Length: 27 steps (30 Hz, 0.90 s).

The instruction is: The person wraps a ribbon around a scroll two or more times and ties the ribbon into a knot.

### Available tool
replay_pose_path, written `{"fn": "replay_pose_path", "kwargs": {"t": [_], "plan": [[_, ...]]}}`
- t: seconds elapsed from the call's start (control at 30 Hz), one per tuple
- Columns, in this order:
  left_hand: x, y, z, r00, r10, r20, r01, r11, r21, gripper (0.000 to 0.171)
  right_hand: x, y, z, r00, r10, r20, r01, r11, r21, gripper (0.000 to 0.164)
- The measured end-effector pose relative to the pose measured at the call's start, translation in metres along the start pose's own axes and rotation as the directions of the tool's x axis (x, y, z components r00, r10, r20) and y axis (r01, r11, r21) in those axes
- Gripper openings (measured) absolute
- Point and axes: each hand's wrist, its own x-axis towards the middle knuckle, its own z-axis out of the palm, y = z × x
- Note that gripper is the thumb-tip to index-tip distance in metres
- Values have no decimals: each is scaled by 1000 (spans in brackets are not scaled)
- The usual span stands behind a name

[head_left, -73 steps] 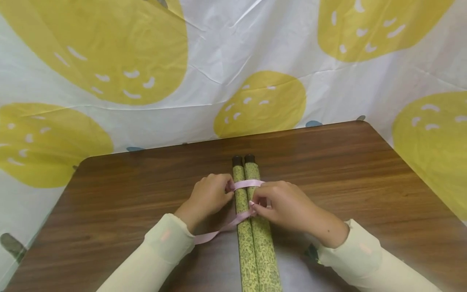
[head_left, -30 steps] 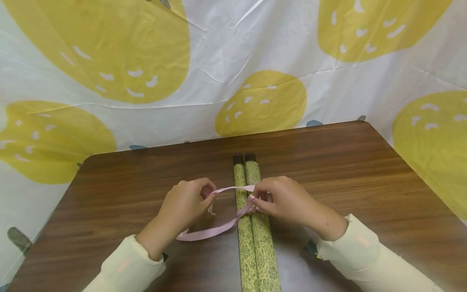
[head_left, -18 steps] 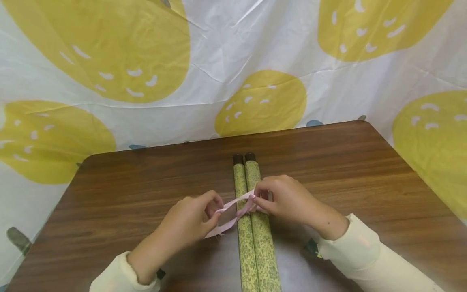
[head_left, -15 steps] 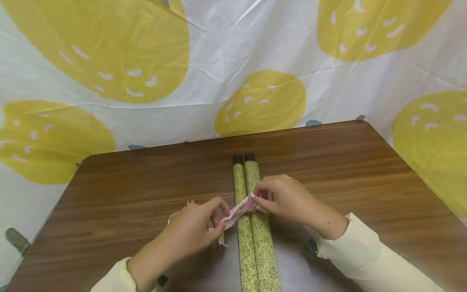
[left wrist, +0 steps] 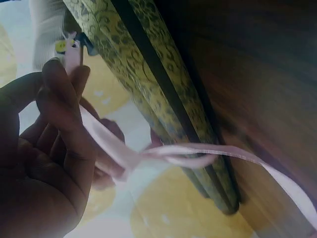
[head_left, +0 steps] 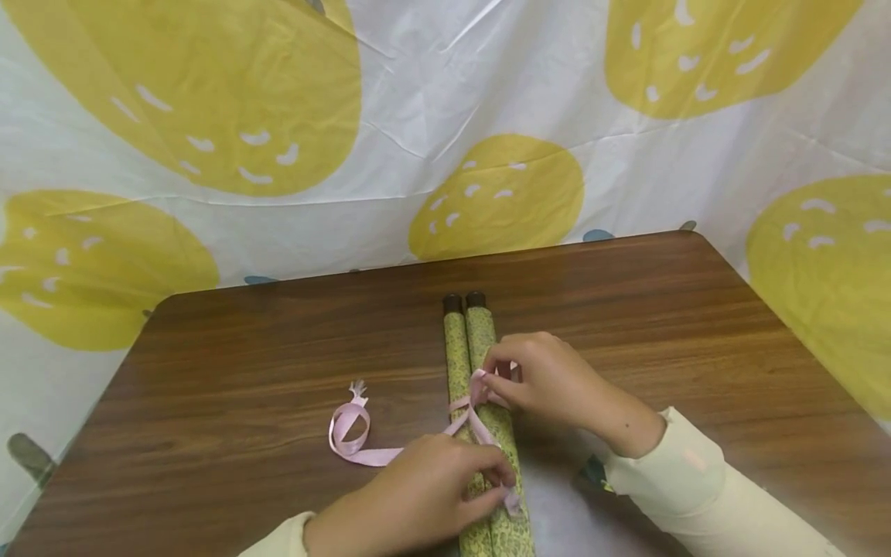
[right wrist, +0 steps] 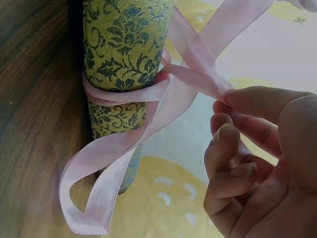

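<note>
A rolled scroll (head_left: 501, 441) in green-and-yellow patterned cloth, two rolls side by side with dark end knobs, lies lengthwise on the table. Pink ribbon (left wrist: 106, 141) goes round it. My right hand (head_left: 557, 383) pinches a raised loop of the ribbon (right wrist: 198, 82) between thumb and forefinger, just above the right roll. Lower down, my left hand (head_left: 431, 487) crosses over the scroll and pinches the ribbon near its frayed end (head_left: 511, 501). Another length of ribbon runs left under that hand to a loose coil (head_left: 348, 433) with a frayed tip.
The brown wood-grain table (head_left: 244, 371) has rounded far corners. Behind it hangs a white cloth (head_left: 418, 93) printed with big yellow fruit shapes. A small dark green piece (head_left: 595, 473) shows beside the right cuff.
My left hand has moved right and nearer, from beside the scroll to across it, drawing one ribbon length down. The coiled ribbon at left has come into sight. My right hand has stayed nearly still.
</note>
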Motion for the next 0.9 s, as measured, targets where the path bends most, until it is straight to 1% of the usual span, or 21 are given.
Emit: {"fn": "replay_pose_path", "kwargs": {"t": [0.13,0.3,0.4,0.5,0.63,0.73,0.77,0.83,0.9], "plan": [[6,2,8,999,37,-1,-37,999,25,13,-1,-1,-1,1000,-7,2,7,1000,8,6],[9,3,15,999,26,45,-27,999,28,22,-1,-2,-1,999,-29,22,28,999,18,6],[11,2,17,996,39,79,-41,999,35,24,-2,-2,-2,999,-38,31,38,999,26,5],[11,2,19,994,65,93,-69,997,41,26,-2,-2,-1,998,-49,32,48,998,37,6],[9,1,20,991,89,104,-91,996,15,27,-2,-3,0,997,-65,38,63,997,53,6],[7,0,18,990,105,92,-105,994,-11,27,-2,-3,1,996,-72,45,69,996,50,7],[7,-1,17,992,104,76,-103,995,-15,27,-2,-3,1,996,-73,46,71,996,47,7],[7,-2,14,996,86,28,-85,996,-39,23,-2,-3,2,996,-76,46,74,996,44,8],[7,-5,9,998,43,-44,-45,998,-46,16,-2,-3,2,996,-78,50,76,996,47,7]]}}
